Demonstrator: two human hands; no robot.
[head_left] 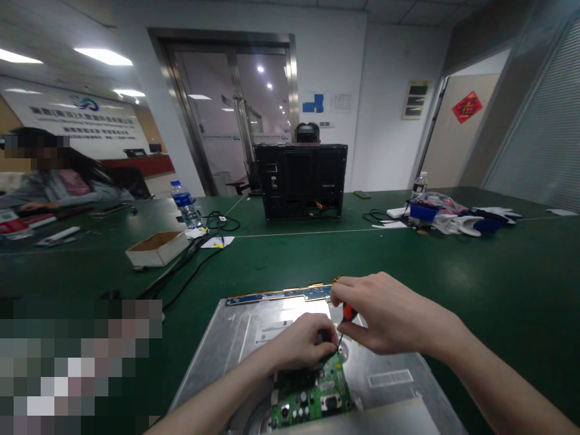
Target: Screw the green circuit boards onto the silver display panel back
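Observation:
A silver metal display panel (231, 338) lies on the green table in front of me, with a green circuit board (324, 389) on its near middle part. My right hand (374, 311) is closed around a screwdriver (348, 312) with a red and black handle. Its thin shaft points down to the board's upper right corner. Beside the tip, my left hand (310, 341) rests over the board's top edge with fingers curled together; what they pinch, if anything, is hidden. A narrow blue circuit strip (276, 296) runs along the panel's far edge.
A black monitor housing (301, 181) stands upright across the table, with a person behind it. To the left are an open cardboard box (156, 251), black cables and a water bottle (183, 202). Gloves and a blue box (422, 212) lie at right. Another person sits far left.

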